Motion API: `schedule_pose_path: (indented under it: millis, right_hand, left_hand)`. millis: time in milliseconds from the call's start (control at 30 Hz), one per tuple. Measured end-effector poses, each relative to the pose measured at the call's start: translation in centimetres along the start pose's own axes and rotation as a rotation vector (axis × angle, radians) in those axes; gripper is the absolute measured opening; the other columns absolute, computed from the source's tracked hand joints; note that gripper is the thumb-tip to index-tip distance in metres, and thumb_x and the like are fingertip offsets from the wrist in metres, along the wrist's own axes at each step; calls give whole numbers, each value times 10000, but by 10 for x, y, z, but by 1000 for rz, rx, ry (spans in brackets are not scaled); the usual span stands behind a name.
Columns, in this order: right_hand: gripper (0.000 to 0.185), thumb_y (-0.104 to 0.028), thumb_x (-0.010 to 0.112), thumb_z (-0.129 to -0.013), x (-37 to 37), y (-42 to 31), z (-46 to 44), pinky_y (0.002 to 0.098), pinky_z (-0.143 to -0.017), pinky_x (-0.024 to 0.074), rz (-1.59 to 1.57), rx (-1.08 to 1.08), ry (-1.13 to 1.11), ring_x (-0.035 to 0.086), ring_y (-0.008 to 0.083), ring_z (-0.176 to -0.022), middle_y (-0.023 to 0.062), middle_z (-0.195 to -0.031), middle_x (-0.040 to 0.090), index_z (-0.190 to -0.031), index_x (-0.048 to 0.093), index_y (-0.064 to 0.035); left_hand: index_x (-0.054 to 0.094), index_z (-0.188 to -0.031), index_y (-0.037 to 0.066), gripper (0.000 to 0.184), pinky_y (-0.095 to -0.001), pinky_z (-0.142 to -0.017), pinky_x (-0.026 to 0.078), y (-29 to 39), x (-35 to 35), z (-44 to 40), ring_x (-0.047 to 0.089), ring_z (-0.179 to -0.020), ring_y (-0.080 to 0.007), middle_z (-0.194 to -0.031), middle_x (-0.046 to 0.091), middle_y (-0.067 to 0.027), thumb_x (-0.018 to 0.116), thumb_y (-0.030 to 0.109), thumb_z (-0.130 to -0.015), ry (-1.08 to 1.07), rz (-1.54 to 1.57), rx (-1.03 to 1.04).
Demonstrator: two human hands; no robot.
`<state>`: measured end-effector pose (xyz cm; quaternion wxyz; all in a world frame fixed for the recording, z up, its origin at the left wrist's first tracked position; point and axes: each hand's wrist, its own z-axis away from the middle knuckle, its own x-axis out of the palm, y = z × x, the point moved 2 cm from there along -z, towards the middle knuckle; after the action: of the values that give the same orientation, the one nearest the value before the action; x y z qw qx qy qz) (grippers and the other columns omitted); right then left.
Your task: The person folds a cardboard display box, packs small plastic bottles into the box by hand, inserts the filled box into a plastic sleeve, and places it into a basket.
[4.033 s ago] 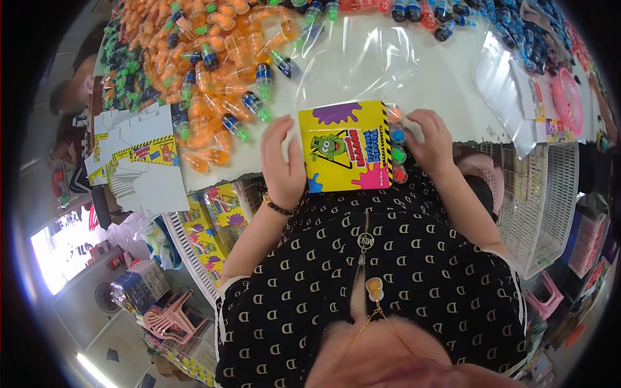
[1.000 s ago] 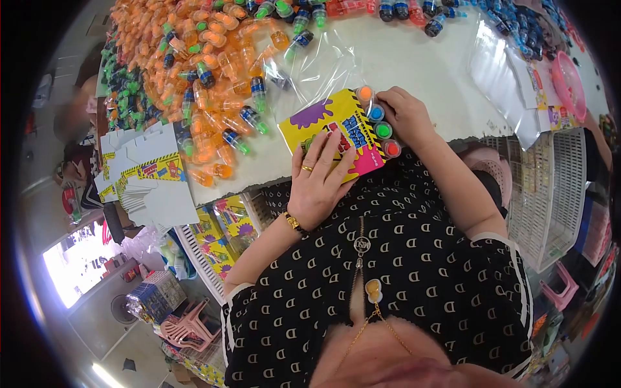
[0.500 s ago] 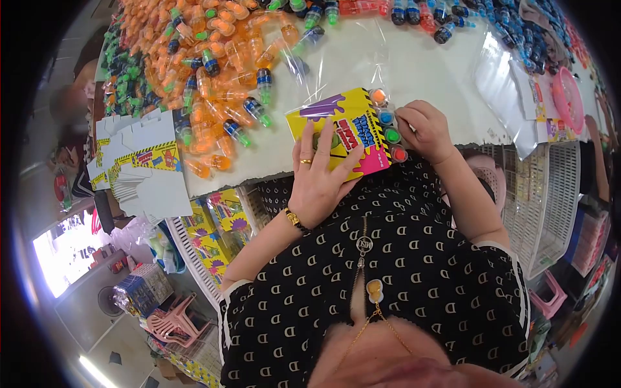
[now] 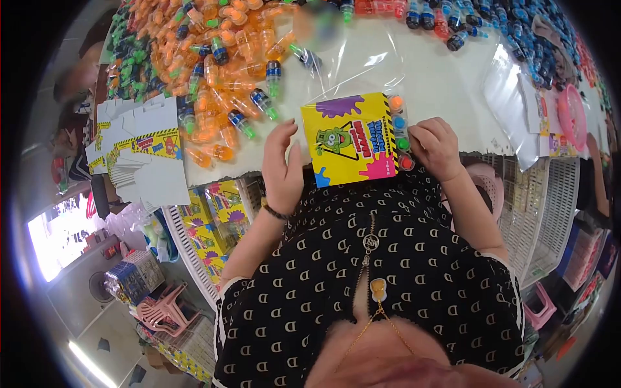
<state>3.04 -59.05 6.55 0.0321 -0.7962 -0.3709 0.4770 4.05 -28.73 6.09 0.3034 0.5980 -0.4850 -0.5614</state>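
A yellow printed card box (image 4: 336, 145) with a green cartoon figure lies at the table's front edge, inside a clear plastic bag (image 4: 362, 61) whose loose end spreads away from me. Along its right side stick out small bottles with an orange cap (image 4: 396, 103), a blue cap (image 4: 399, 121), a green cap (image 4: 402, 143) and a red cap (image 4: 405, 161). My left hand (image 4: 283, 171) is open just left of the box, apart from it, fingers stretched. Against the green and red caps, my right hand (image 4: 436, 149) has its fingers curled closed; what they pinch is hidden.
Orange bottles (image 4: 242, 45) are heaped at the back left, blue ones (image 4: 511, 29) at the back right. Flat printed cards (image 4: 145, 152) are stacked at left. At right are plastic sheets (image 4: 501, 87) and a pink basket (image 4: 571, 110). White crates (image 4: 540, 213) stand below the table.
My left hand has lifted off the box's face and moved left, uncovering the green figure. The box sits slightly further right and straighter in view. My right hand stays by the caps.
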Motion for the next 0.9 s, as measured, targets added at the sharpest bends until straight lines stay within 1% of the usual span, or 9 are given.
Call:
schedule_pose_path:
  millis: [33,67,133,200,300,467,567,667,900]
  right_hand:
    - [222,-62,701,-697,0,-1,0,344,-626,484,-5,-2,0,584,237,-743,41,-832,582,-901,617,-90]
    - [230,-32,696,-693,0,-1,0,346,-633,489,-11,5,2,590,249,-744,56,-851,591,-904,613,-76]
    - [251,27,685,-685,0,-3,-2,348,-645,497,-21,20,6,601,272,-746,85,-889,607,-910,605,-49]
    - [248,28,683,-687,0,-6,-3,348,-652,501,-26,34,4,605,276,-759,87,-898,610,-909,603,-46]
    - [242,31,679,-691,-1,-6,-5,346,-664,509,-23,64,7,613,284,-785,91,-916,614,-908,599,-40]
    - [227,2,688,-693,-3,-2,8,353,-656,514,-70,110,-126,621,289,-788,102,-933,621,-900,605,-42]
    - [225,-13,696,-690,-7,-2,19,356,-650,515,-121,103,-201,623,288,-779,103,-929,621,-895,609,-45]
    - [189,-45,677,-692,-11,-9,28,362,-656,508,-153,33,-270,613,270,-784,77,-917,608,-859,590,-61]
    - [193,-16,686,-693,-17,-26,44,345,-647,509,-260,54,-299,614,284,-749,87,-880,612,-865,605,-50]
  left_hand:
    - [570,-1197,30,397,-357,-915,476,-12,-1,-6,595,-1078,-306,-1188,587,-180,593,6,-801,64,64,-172]
    - [570,-1197,30,397,-357,-915,476,-15,-2,-10,595,-1078,-306,-1188,587,-180,593,6,-801,68,60,-174]
    - [586,-1149,19,350,-362,-863,499,-10,-1,-20,624,-998,-314,-1112,618,-179,596,15,-800,-81,-52,-230]
    - [595,-1125,14,327,-364,-836,511,-13,1,-25,639,-958,-318,-1074,633,-178,597,20,-799,-153,-108,-264]
    - [592,-1047,-1,247,-395,-767,524,-12,4,-35,633,-869,-364,-962,650,-174,593,26,-801,-114,-485,119]
    - [589,-966,9,184,-399,-728,521,0,4,-8,615,-839,-373,-958,641,-158,613,22,-784,-73,-470,200]
    - [585,-936,15,185,-384,-711,525,16,-3,15,628,-833,-334,-952,639,-138,627,8,-756,-208,-507,220]
    - [586,-917,17,185,-376,-706,527,26,-5,30,631,-831,-313,-955,639,-126,635,2,-740,-234,-520,276]
    - [584,-900,9,190,-372,-708,530,28,-8,46,630,-829,-295,-957,638,-116,633,-19,-719,-249,-499,316]
